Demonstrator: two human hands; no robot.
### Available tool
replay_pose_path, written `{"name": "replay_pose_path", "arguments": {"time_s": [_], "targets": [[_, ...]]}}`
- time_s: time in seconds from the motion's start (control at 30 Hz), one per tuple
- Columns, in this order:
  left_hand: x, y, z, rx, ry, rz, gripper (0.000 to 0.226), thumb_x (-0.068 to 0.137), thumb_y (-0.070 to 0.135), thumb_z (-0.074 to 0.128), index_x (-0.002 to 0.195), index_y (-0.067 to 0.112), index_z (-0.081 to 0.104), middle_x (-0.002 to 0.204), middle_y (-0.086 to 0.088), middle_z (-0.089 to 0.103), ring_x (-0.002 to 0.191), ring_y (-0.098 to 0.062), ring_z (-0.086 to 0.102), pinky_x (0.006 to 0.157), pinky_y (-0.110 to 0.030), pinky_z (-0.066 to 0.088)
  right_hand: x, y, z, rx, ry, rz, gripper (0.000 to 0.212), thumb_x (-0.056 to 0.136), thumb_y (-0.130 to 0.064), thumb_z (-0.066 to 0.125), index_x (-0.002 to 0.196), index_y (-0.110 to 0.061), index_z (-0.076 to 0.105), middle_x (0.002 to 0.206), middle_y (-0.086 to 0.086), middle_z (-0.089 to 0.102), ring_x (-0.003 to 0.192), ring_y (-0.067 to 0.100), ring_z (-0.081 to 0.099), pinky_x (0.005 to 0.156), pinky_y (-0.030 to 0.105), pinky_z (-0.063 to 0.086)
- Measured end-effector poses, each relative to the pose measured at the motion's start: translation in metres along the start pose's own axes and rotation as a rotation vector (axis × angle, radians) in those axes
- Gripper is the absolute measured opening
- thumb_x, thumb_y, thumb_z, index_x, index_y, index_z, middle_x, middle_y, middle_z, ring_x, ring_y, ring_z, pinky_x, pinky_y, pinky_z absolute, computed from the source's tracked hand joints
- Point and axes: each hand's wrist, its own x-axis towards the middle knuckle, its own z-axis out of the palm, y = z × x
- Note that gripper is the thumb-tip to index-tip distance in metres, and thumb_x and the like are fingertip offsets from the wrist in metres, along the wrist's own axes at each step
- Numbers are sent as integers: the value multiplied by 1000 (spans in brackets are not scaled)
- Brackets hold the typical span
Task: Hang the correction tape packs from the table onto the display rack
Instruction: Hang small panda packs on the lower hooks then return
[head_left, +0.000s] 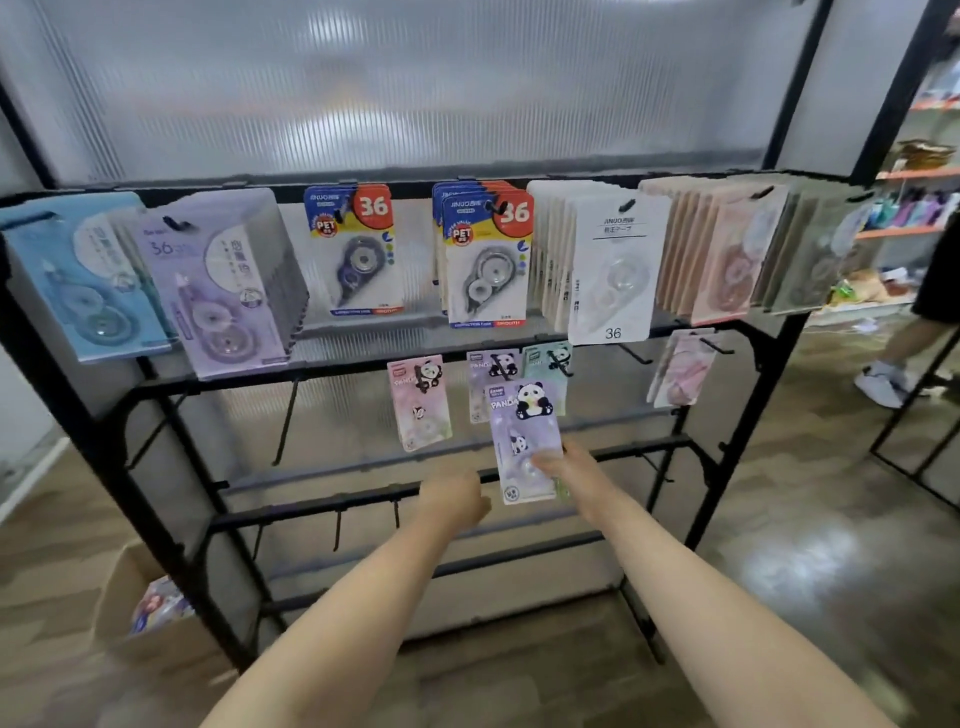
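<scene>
a cardboard box (136, 618) sits on the wood floor (810, 545). right of the box (well apart) stand someone's white sneakers (880, 383).

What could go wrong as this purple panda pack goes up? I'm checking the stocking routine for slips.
1. The right hand pinches the purple panda pack only near its bottom, so the top could wobble and miss its hook.
2. It overlaps the hanging purple pack and green pack; a nudge might unhook them.
3. The left hand holds nothing, giving no support.
</scene>
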Motion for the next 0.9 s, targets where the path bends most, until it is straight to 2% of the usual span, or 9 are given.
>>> {"name": "replay_pose_path", "arguments": {"time_s": [0.1, 0.2, 0.27, 0.33, 0.43, 0.57, 0.63, 0.77, 0.9], "targets": [[19, 0, 13, -11, -22, -27, 32, 95, 31, 48, 105, 5, 62, 111, -12, 64, 101, -29, 60, 72, -31, 42, 37, 11, -6, -19, 23, -26, 14, 88, -4, 61, 100, -11, 63, 99, 3, 66, 92, 19, 59, 79, 28, 45], [32, 1, 26, -26, -73, -71, 39, 96, 35, 46, 123, 9, 58, 124, -9, 59, 112, -27, 57, 86, -34, 46, 64, 23, -11, -48, -26, -27, 37, 90, -10, 62, 126, -7, 54, 121, 11, 62, 105, 24, 60, 92, 36, 48], [38, 2, 35, -16, -104, -86, 42, 98, 38, 44, 127, 11, 56, 128, -8, 57, 115, -27, 55, 91, -36, 45, 77, 35, -14, -94, -64, -37, 41, 92, -15, 60, 131, -9, 51, 124, 9, 61, 111, 23, 58, 99, 40, 46], [41, 5, 44, -20, -124, -109, 42, 99, 39, 42, 127, 12, 56, 127, -9, 58, 114, -27, 55, 91, -36, 44, 84, 42, -14, -87, -73, -20, 38, 93, -19, 60, 130, -13, 51, 120, 5, 62, 108, 19, 60, 96, 36, 48], [46, 10, 53, -17, -137, -124, 38, 99, 36, 42, 123, 11, 56, 122, -10, 59, 110, -26, 56, 88, -35, 45, 102, 46, -13, -48, -83, 19, 22, 94, -16, 57, 116, -14, 55, 101, -3, 62, 91, 7, 59, 69, 15, 47], [53, 7, 56, -24, -107, -153, 39, 99, 36, 43, 125, 10, 57, 120, -9, 59, 108, -25, 57, 87, -34, 46, 134, 51, -3, 12, -55, 129, 33, 91, -28, 62, 116, -8, 58, 104, 7, 63, 93, 20, 59, 77, 29, 44], [55, 5, 56, -23, -93, -166, 38, 99, 36, 42, 124, 11, 57, 119, -8, 60, 107, -24, 58, 86, -34, 47, 150, 53, 1, 65, -52, 174, 36, 88, -31, 65, 112, -4, 61, 93, 8, 60, 78, 16, 52, 71, 28, 42], [57, -3, 54, -52, -93, -196, 35, 99, 35, 43, 121, 11, 58, 115, -7, 60, 102, -21, 58, 80, -31, 46, 170, 53, 12, 202, -79, 225, 19, 88, -31, 65, 95, -13, 62, 92, 7, 60, 80, 18, 50, 80, 31, 45], [55, -10, 44, -63, -99, -242, 35, 98, 32, 42, 122, 10, 57, 117, -9, 60, 105, -26, 57, 88, -36, 48, 175, 58, 23, 240, 46, 323, 30, 90, -31, 63, 109, -9, 55, 76, 2, 50, 65, 11, 45, 71, 27, 45]]}}
